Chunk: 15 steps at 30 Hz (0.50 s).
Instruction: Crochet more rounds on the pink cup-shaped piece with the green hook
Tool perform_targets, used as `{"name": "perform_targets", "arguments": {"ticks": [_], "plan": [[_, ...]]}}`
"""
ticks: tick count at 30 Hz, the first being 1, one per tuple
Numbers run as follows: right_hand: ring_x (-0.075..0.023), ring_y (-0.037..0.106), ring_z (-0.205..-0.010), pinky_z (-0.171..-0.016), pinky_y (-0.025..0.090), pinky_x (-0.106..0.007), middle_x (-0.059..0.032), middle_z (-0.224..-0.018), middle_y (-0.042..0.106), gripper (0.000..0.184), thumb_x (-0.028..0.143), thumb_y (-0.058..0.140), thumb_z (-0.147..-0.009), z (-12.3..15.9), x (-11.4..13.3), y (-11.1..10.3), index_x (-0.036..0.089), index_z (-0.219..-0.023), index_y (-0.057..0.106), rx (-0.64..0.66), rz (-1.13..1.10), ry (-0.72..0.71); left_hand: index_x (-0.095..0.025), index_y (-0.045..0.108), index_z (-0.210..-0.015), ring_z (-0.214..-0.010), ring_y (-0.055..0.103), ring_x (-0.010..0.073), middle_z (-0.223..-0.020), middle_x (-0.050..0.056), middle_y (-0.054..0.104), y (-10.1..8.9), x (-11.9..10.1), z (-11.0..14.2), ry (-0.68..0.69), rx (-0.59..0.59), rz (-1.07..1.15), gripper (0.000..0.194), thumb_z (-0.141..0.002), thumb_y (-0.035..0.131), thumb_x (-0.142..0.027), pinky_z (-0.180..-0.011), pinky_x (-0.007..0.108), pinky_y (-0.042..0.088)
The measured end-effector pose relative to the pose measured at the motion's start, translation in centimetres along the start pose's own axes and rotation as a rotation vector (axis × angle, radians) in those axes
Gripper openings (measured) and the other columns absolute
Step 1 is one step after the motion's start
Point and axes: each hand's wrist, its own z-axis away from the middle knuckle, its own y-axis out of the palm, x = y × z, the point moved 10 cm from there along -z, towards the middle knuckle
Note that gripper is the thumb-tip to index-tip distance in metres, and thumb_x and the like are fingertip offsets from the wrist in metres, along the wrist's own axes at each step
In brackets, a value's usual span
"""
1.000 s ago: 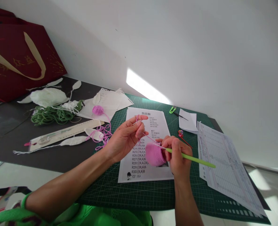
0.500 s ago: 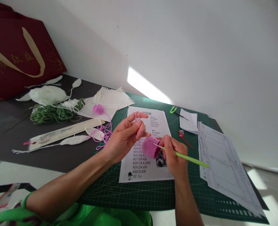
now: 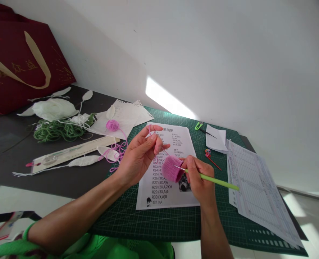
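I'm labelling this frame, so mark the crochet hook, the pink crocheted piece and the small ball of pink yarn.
crochet hook [image 3: 218,182], head view, middle of its green handle.
pink crocheted piece [image 3: 171,169], head view, centre of its knitted side.
small ball of pink yarn [image 3: 112,125], head view, middle of the ball.

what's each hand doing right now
Left hand: closed on the pink yarn, strand over the forefinger.
Right hand: closed on the green hook, tip at the pink piece.
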Motion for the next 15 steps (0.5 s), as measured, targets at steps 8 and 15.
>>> {"name": "perform_targets", "arguments": {"ticks": [8, 15], "plan": [[-0.0101, 0.044, -0.048, -0.089, 0.054, -0.04, 0.0072, -0.038, 0.036, 0.044, 0.042, 0.047, -0.096, -0.4, -1.1, -0.3, 0.02, -0.059, 0.06, -0.049, -0.391, 0.013, -0.019, 0.059, -0.113, -0.079, 0.051, 0.0108, -0.087, 0.001, 0.062, -0.6, -0.3, -0.2, 0.065, -0.05, -0.179, 0.019, -0.096, 0.053, -0.024, -0.082, 0.022, 0.042], [-0.0134, 0.047, -0.053, -0.086, 0.057, -0.043, 0.0058, -0.032, 0.03, 0.049, 0.048, 0.048, -0.093, -1.0, -1.2, -0.7, 0.022, -0.053, 0.059, -0.081, -0.648, 0.066, -0.024, 0.063, -0.12, -0.104, 0.053, 0.0191, -0.12, 0.006, 0.059, 0.3, 0.7, 0.1, 0.026, 0.036, -0.485, 0.028, -0.094, 0.056, -0.03, -0.094, 0.032, 0.041]]}}
